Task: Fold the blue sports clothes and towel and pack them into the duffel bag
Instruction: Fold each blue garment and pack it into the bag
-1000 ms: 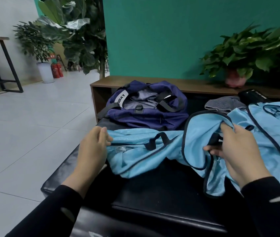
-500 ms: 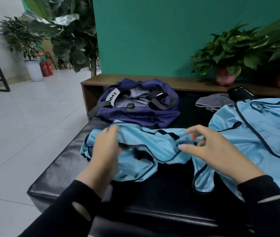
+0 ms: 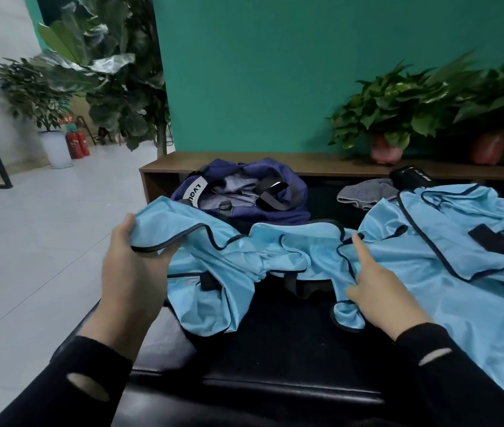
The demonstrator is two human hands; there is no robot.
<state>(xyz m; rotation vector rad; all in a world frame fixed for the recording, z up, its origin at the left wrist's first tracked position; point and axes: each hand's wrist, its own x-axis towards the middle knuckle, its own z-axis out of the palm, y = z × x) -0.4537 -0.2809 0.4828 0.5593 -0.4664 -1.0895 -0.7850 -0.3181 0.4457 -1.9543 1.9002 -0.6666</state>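
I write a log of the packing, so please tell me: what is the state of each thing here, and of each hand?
duffel bag: open, unzipped
blue shorts: crumpled, unfolded, held up at both ends
blue shirt: spread on the bench, unfolded
grey towel: bunched, not packed
left hand: grips the shorts' edge
right hand: grips the shorts

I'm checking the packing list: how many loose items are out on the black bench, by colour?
Light blue mesh sports garments: 2
Purple fabric duffel bag: 1
Grey knitted cloth: 1
Black cylindrical object: 1
Total: 5
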